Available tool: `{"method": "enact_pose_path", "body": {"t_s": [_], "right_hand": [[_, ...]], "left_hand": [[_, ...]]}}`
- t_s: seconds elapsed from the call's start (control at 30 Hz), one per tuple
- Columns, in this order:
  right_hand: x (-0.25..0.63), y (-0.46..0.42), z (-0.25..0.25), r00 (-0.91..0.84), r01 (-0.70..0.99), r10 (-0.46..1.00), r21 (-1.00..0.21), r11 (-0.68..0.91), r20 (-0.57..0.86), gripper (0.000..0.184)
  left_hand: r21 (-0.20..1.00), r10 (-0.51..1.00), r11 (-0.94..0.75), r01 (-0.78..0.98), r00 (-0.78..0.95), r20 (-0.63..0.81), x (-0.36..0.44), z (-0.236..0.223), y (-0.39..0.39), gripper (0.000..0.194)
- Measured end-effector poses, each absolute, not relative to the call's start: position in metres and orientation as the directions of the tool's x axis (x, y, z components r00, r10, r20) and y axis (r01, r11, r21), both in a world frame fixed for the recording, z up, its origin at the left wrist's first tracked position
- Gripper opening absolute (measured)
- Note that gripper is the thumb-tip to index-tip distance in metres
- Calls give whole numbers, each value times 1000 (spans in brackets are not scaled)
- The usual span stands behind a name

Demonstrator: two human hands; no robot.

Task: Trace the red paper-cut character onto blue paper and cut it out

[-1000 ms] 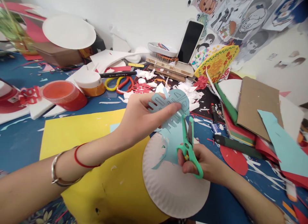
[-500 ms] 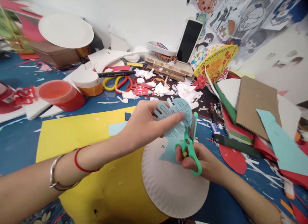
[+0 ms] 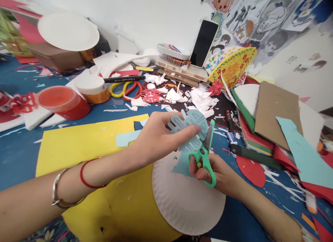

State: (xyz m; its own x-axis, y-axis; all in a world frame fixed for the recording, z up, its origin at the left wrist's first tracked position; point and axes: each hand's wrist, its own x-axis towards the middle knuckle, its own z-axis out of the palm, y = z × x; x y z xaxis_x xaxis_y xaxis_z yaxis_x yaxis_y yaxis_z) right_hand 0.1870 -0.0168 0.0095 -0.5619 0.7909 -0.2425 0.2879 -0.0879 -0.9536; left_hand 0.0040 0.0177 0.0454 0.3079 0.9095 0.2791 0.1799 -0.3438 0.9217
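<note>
Left hand (image 3: 156, 138) pinches a pale blue paper cut-out (image 3: 187, 128); right hand (image 3: 217, 174) works green scissors (image 3: 204, 157).

The cut-out sits in the left hand's closed grip, a rounded leaf shape with comb-like slits, its edge against the scissor blades (image 3: 208, 139). The right grip is closed through the plastic handles (image 3: 209, 178). Below lie a white paper plate (image 3: 188, 207) with a ribbed rim and a sheet of yellow card (image 3: 88, 141), on the blue table (image 3: 18, 158).
</note>
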Motion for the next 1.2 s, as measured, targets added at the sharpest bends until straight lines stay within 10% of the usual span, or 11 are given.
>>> {"method": "enact_pose_path", "body": {"t_s": [1.2], "right_hand": [[191,-16,6,-553,372,759,-917,-143,-343,56]], "left_hand": [[973,931,-219,74,316,186,0,50,21,19]]}}
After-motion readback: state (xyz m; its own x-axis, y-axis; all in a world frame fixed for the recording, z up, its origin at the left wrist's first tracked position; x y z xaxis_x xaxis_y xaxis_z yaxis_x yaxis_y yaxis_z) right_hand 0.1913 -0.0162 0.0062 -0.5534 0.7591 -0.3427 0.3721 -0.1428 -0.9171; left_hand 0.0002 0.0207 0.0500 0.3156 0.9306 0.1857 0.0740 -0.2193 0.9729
